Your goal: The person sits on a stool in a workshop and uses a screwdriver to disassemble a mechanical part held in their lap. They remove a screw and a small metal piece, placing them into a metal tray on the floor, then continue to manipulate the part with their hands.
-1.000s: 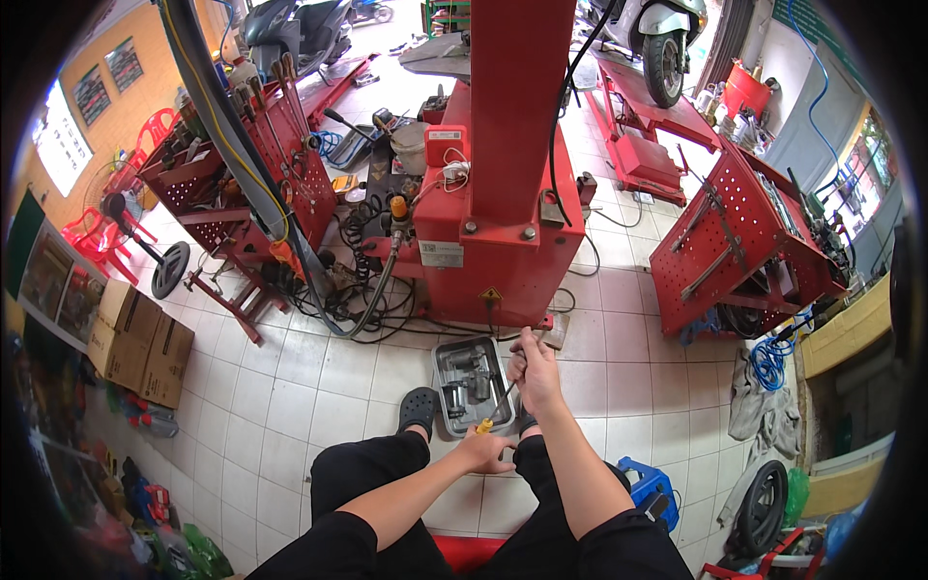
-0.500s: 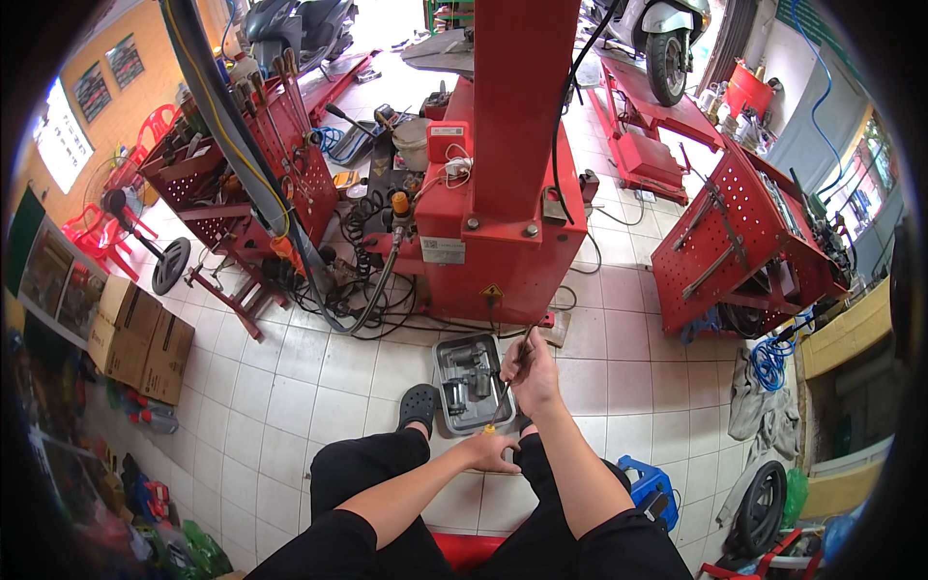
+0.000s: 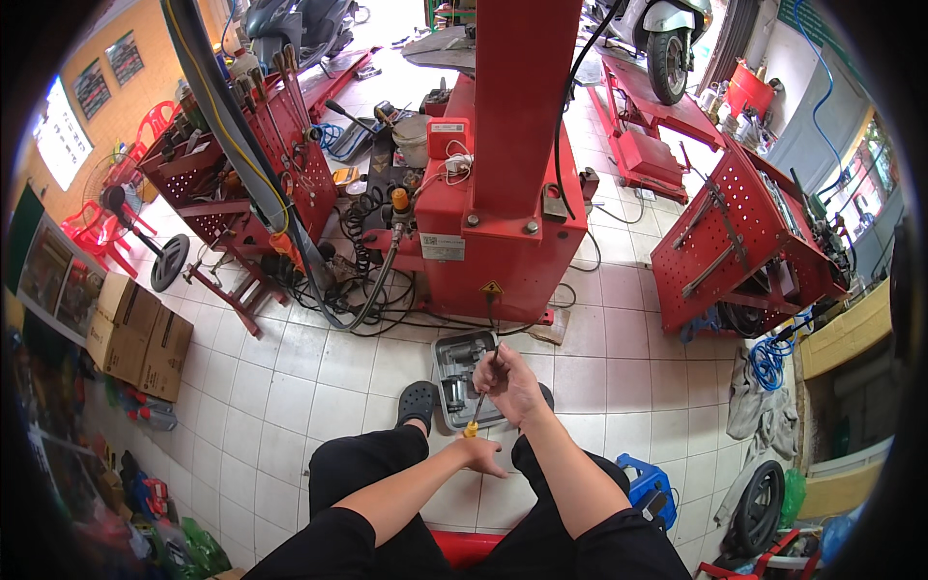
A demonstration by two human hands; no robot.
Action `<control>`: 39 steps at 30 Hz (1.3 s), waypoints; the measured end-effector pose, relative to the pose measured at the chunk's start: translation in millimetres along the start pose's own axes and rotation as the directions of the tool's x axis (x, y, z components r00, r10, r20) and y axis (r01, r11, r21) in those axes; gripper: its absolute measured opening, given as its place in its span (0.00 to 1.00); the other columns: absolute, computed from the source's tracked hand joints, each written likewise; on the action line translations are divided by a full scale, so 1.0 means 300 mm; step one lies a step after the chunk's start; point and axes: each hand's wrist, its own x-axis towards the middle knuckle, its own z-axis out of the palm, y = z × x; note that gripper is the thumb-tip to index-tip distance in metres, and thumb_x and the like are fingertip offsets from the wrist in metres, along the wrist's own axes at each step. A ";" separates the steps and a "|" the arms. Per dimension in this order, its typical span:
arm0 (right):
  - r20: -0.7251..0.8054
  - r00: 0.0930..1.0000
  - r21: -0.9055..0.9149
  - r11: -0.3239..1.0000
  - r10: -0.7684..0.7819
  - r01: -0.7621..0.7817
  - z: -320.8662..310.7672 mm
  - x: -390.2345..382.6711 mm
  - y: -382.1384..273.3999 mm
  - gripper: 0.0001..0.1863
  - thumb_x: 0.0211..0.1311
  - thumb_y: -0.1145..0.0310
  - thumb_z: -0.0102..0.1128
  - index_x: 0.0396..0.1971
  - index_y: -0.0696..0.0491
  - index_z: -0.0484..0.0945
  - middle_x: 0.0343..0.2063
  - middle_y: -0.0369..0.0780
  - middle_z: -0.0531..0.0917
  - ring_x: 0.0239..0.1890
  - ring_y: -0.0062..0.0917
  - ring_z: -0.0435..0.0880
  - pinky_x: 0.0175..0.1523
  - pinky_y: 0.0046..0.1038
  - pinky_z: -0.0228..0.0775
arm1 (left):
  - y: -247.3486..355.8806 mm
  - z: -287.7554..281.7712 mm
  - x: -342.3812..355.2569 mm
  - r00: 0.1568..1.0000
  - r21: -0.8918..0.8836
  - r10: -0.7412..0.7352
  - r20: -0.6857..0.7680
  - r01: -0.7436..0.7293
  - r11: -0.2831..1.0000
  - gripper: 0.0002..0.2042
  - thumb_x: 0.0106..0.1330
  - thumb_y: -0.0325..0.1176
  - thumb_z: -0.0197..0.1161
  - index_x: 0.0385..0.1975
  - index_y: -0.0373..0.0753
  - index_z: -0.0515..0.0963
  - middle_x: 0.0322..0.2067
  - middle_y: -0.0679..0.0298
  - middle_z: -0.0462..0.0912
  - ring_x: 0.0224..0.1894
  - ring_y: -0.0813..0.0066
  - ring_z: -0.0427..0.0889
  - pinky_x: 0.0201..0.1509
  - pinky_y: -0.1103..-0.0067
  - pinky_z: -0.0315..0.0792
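Between my knees, my left hand [image 3: 474, 454] is at the yellow handle of a screwdriver [image 3: 471, 428], its other fingers stretched to the right. The thin shaft slants up toward my right hand [image 3: 512, 389]. My right fingers are closed around a small dark part [image 3: 497, 360], mostly hidden by them; its exact kind cannot be made out. Just beyond both hands, a grey tray [image 3: 440, 387] lies on the floor, partly covered by my right hand. Several metal parts [image 3: 456, 389] lie in it.
A red lift column base [image 3: 498, 261] stands ahead, with black hoses [image 3: 377, 324] beside it. Red perforated tool carts stand at left [image 3: 309, 184] and right [image 3: 706, 261]. A blue case [image 3: 648, 488] sits by my right knee; cardboard boxes [image 3: 135, 333] are at left.
Both hands have shifted slightly left and nearer to me, with the screwdriver and dark part. My right hand now covers more of the tray's right side.
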 end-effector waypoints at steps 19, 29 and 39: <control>-0.067 0.938 -0.942 0.332 -0.341 0.053 -0.011 0.008 -0.030 0.16 0.65 0.61 0.42 0.34 0.60 0.72 0.26 0.46 0.77 0.32 0.37 0.76 0.45 0.32 0.63 | -0.020 0.018 0.009 0.994 0.012 -0.029 -0.104 0.031 0.999 0.37 0.50 0.60 0.57 0.54 0.37 0.67 0.49 0.50 0.74 0.52 0.57 0.73 0.54 0.70 0.67; 0.181 0.909 -0.883 -0.469 -0.376 -0.018 -0.157 0.037 -0.002 0.15 0.57 0.57 0.54 0.27 0.53 0.81 0.22 0.41 0.80 0.26 0.35 0.78 0.36 0.36 0.66 | 0.034 -0.010 -0.009 0.992 0.013 -0.091 -0.086 0.092 0.996 0.33 0.54 0.57 0.56 0.54 0.39 0.67 0.49 0.53 0.74 0.52 0.58 0.72 0.53 0.69 0.67; 0.330 0.771 -0.922 -0.360 -0.545 0.141 -0.075 0.033 -0.016 0.16 0.51 0.58 0.60 0.14 0.55 0.77 0.13 0.42 0.76 0.18 0.35 0.76 0.28 0.32 0.66 | -0.011 -0.176 -0.040 0.445 -0.511 -0.373 -0.814 -0.243 0.824 0.20 0.52 0.44 0.65 0.40 0.39 0.73 0.32 0.58 0.79 0.34 0.66 0.79 0.37 0.75 0.71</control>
